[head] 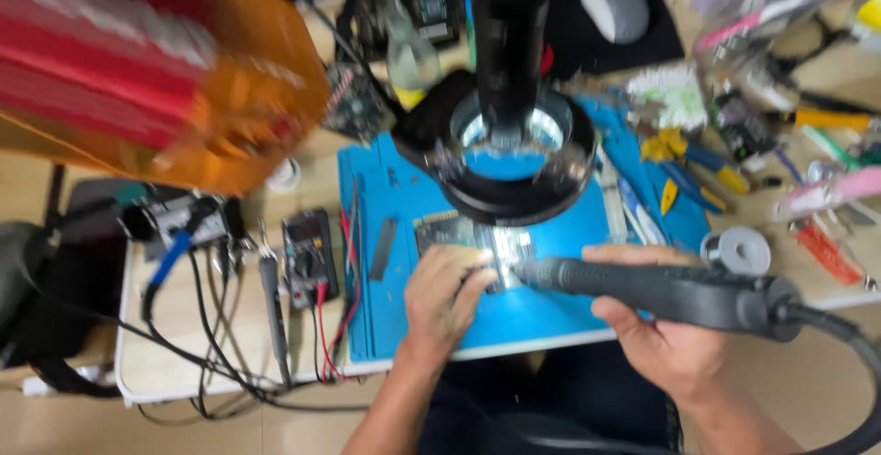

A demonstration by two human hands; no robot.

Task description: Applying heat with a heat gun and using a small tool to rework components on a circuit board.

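A dark circuit board (463, 235) lies on a blue work mat (514, 313) near the table's front edge. My left hand (445, 294) rests on the mat with its fingers pressing the board's lower edge. My right hand (656, 327) grips a thick black hot-air handle (661, 288) with a heavy hose running off to the right; its nozzle points left at the board. Above the board hangs a round black magnifier lamp (514, 152) on a black arm. The picture is motion-blurred.
A multimeter (307, 255) with red and black leads lies left of the mat, beside a soldering iron and cables. Pliers and cutters (693, 161), a solder spool (741, 249) and small tools crowd the right. An orange and red blurred object (156, 61) fills the upper left.
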